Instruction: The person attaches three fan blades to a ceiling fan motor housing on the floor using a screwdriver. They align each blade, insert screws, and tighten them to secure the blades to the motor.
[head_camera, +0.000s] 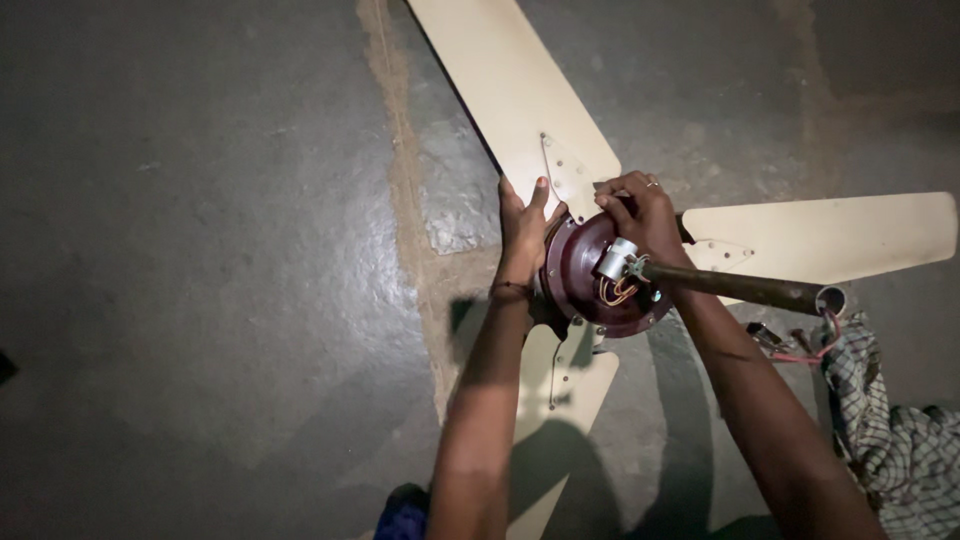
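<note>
— Maroon motor housing (590, 275) of a ceiling fan, on the floor (220, 250), clasped between both hands?
— Yes. Left hand (522, 235) pressed flat against its edge, fingers together; right hand (645, 215) curled over its top.
— Beyond the right hand?
— Rusty rod (750, 288), cream blades (820, 235), checked cloth (890, 440).

- ceiling fan blades (520, 100): pale cream all over, no pattern, just little dark screw dots near the hub
- motor housing (580, 270): deep maroon, kinda glossy
- capacitor (616, 258) on top of it: silvery grey
- wires (617, 292) beside it: orange-yellow
- down rod (740, 287): dark rusty brown
- loose wires (805, 352) at the rod's end: red
- cloth (890, 440): white with a dark checked pattern
- floor (200, 250): dull grey concrete with a tan streak
</note>
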